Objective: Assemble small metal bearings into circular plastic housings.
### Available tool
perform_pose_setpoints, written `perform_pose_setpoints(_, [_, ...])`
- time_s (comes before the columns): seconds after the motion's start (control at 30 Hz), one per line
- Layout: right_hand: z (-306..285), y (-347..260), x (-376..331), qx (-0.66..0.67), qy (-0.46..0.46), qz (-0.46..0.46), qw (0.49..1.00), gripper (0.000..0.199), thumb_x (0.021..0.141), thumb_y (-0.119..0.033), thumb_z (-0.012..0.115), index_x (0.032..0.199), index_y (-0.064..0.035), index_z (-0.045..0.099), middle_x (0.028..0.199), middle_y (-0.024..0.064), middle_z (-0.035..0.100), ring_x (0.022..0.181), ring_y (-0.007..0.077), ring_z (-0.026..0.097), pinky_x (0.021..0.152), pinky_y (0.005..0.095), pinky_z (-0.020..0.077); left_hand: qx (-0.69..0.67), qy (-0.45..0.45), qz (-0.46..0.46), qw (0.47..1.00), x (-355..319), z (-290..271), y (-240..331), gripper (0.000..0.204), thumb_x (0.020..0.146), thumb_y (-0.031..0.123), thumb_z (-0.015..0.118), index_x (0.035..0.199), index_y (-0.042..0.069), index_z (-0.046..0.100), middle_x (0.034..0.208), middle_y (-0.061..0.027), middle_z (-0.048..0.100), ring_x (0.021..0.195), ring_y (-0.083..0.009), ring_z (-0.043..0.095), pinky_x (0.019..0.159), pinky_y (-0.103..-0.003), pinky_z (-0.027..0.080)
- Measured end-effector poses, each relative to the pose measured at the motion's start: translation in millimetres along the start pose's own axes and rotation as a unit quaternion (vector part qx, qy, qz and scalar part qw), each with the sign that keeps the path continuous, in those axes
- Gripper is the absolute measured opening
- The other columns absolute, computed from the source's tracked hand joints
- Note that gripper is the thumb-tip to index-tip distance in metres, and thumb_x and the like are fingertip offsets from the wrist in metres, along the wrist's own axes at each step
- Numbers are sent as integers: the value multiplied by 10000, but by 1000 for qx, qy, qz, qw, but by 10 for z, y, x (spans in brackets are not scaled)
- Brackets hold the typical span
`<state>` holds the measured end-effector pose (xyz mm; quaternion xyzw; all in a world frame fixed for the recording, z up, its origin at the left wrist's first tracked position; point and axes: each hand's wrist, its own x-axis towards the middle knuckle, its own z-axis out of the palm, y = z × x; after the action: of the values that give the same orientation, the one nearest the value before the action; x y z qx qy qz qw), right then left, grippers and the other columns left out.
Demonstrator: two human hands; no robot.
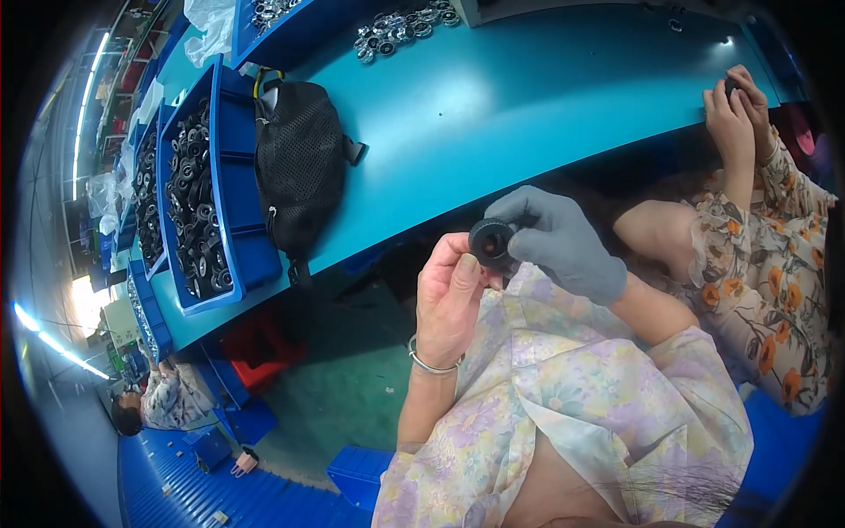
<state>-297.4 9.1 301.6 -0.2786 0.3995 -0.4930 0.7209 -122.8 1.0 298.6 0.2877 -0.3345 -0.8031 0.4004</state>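
Note:
A black round part with a hole through its middle point(482, 231) is held up in front of my chest, just off the table's near edge. My left hand point(447, 304), bare and with a bracelet at the wrist, pinches it from the left with thumb and fingers. On the other side my right hand point(563, 242), in a grey glove, grips its right edge between thumb and fingers. The hands cover part of the rim, and the exact kind of part cannot be made out.
On the teal table point(440, 167) lie a black mesh bag point(299, 158) and several shiny round parts point(396, 33). Blue bins point(242, 189) of black parts point(195, 194) stand at left. A co-worker's hands point(738, 114) are at the right. A red stool point(260, 348) sits below the table.

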Motion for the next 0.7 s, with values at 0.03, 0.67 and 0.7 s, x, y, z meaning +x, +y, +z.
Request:
perform_pose_setpoints(0.03, [-7,8,1,13,5,0,1000,226,793,-6,597,1017,18,584,877,83,639,743,106,600,690,240,501,15,16,0,1000,-1,14,-1,187,973,177,506,1073,19,507,958,-60,591,792,-126,553,718,-265,470])
perform_pose_setpoints(0.67, [58,89,-99,-356,74,-336,869,449,638,-71,787,1055,-122,630,998,71,516,927,224,511,746,319,461,-95,6,1,995,5,35,-77,589,901,272,625,1347,-27,384,1238,-142,531,1082,-227,548,933,-361,461])
perform_pose_setpoints(0.7, [58,94,-98,-356,75,-335,869,449,638,-71,787,1055,-122,630,998,71,516,927,224,511,746,319,461,-92,-8,1,996,7,34,-83,572,916,287,602,1343,-32,393,1232,-132,539,1098,-202,540,945,-345,444])
